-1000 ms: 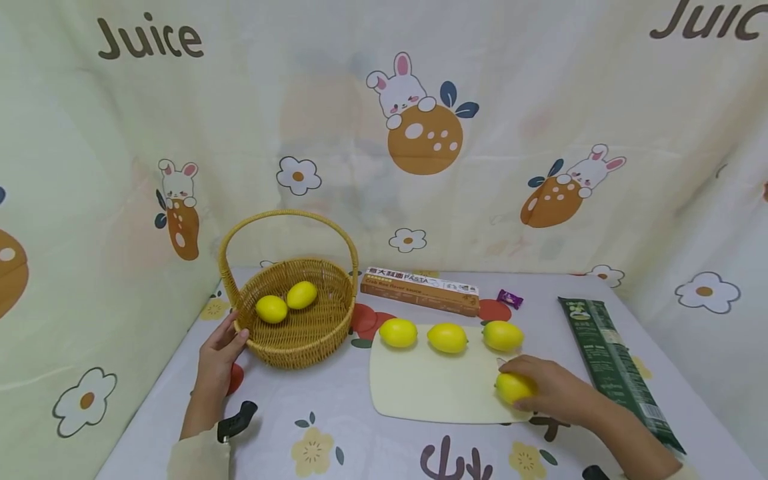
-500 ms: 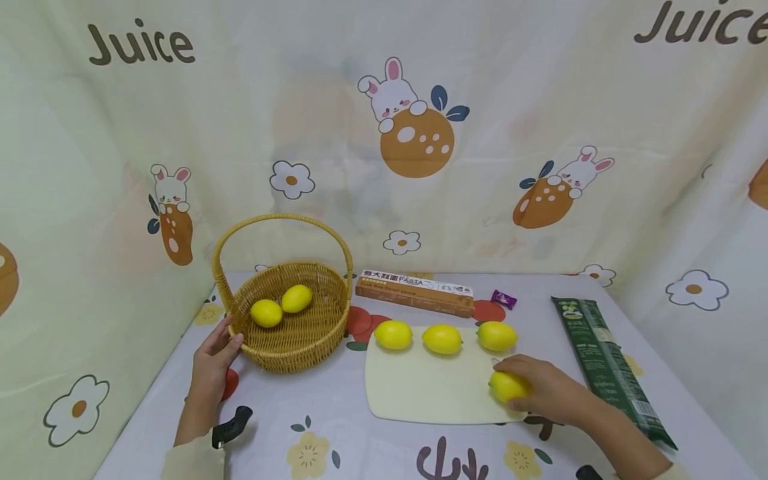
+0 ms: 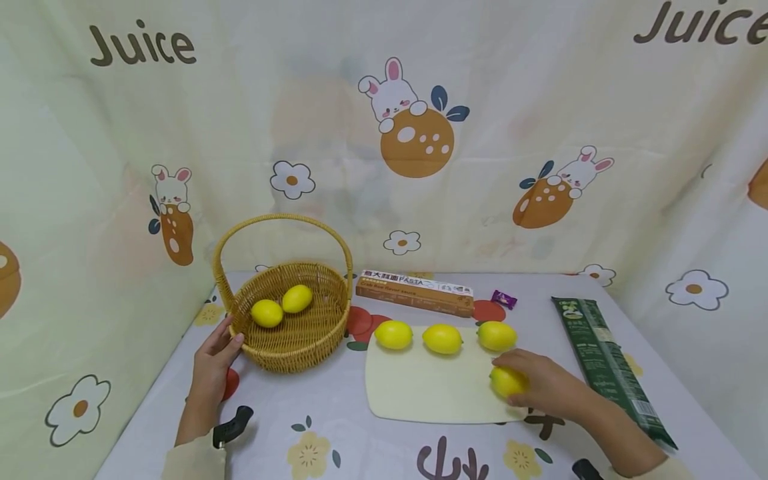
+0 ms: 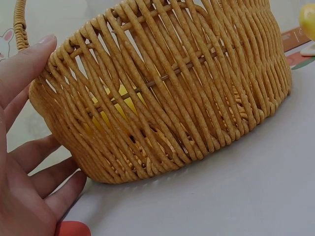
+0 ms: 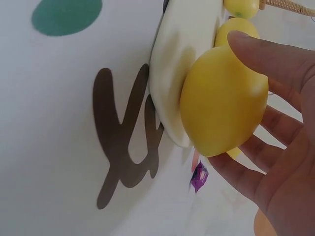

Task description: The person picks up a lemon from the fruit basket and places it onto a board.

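My right hand (image 3: 549,387) grips a yellow lemon (image 3: 507,383) close over the right end of a cream cutting board (image 3: 432,393). In the right wrist view the thumb lies on one side of this lemon (image 5: 224,103) and the fingers reach round the other. Three more lemons form a row along the board's far edge, the rightmost lemon (image 3: 497,336) nearest my hand. At the left, my left hand (image 3: 211,363) holds the side of a woven wicker basket (image 3: 294,357), thumb (image 4: 29,61) at the rim, fingers against the outer wall. Two lemons (image 3: 267,313) lie inside it.
Behind the board lies a brown and white pasta box (image 3: 414,297), with a small purple wrapped candy (image 3: 504,299) to its right. A long green packet (image 3: 612,367) lies along the table's right side. The basket's tall handle (image 3: 285,217) arches above its rim.
The head view has shifted slightly, so everything sits a little further left. The right hand and its lemon have risen very slightly over the board. The left hand stays at the basket.
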`<act>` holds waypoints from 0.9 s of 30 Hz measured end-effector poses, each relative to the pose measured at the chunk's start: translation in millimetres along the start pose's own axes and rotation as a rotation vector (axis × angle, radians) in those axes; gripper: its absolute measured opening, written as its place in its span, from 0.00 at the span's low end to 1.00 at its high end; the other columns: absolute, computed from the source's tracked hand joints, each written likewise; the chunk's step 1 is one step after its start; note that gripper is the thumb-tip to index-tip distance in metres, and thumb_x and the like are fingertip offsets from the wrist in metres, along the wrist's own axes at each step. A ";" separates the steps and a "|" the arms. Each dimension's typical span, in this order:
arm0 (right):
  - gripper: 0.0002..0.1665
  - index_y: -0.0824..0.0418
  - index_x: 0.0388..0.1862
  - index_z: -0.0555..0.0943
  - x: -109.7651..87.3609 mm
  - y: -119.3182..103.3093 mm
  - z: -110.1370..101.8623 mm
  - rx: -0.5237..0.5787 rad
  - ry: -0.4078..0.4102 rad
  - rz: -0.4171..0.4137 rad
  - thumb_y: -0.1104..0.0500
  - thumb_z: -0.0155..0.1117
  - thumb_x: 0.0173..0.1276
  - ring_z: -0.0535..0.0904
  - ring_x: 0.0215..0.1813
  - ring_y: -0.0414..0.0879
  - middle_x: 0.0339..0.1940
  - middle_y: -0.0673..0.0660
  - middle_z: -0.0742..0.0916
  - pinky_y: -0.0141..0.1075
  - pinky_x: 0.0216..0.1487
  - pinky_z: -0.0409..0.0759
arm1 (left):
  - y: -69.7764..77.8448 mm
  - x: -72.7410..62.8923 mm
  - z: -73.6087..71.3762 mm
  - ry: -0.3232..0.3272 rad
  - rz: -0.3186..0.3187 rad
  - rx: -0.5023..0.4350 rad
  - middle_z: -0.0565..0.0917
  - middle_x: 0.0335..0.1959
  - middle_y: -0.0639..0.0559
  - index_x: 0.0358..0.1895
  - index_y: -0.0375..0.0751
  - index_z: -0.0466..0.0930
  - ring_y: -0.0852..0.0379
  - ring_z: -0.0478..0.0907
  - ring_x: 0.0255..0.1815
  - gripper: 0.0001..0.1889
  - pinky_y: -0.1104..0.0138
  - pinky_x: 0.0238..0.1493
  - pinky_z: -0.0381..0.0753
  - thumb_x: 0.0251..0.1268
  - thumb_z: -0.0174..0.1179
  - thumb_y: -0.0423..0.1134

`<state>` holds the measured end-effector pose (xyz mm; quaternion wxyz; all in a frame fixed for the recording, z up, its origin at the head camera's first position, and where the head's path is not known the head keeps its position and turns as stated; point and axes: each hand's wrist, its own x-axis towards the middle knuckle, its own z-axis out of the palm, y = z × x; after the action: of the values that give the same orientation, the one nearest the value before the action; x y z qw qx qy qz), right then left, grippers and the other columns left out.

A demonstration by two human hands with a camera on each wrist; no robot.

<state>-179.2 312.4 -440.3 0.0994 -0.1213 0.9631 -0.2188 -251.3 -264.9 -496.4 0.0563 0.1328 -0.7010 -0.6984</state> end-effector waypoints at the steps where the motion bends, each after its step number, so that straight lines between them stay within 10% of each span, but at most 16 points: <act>1: 0.36 0.54 0.61 0.79 0.7 -0.5 0.1 -0.002 0.001 0.006 0.54 0.80 0.51 0.72 0.63 0.56 0.62 0.54 0.79 0.58 0.62 0.70 | -0.3 0.0 -0.1 0.000 -0.002 0.002 0.62 0.74 0.47 0.75 0.60 0.60 0.51 0.61 0.71 0.33 0.59 0.68 0.63 0.68 0.61 0.46; 27: 0.31 0.50 0.61 0.79 55.1 -75.5 4.5 -0.124 -0.016 -0.236 0.50 0.74 0.58 0.71 0.65 0.53 0.61 0.50 0.79 0.54 0.64 0.70 | -1.0 -0.6 0.3 -0.009 0.021 -0.043 0.63 0.74 0.47 0.75 0.56 0.62 0.52 0.61 0.71 0.32 0.67 0.62 0.68 0.69 0.61 0.44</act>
<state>-216.2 229.3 -418.2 0.0729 -0.2415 0.9529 -0.1684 -250.6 -264.3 -497.4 0.0632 0.1209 -0.6876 -0.7132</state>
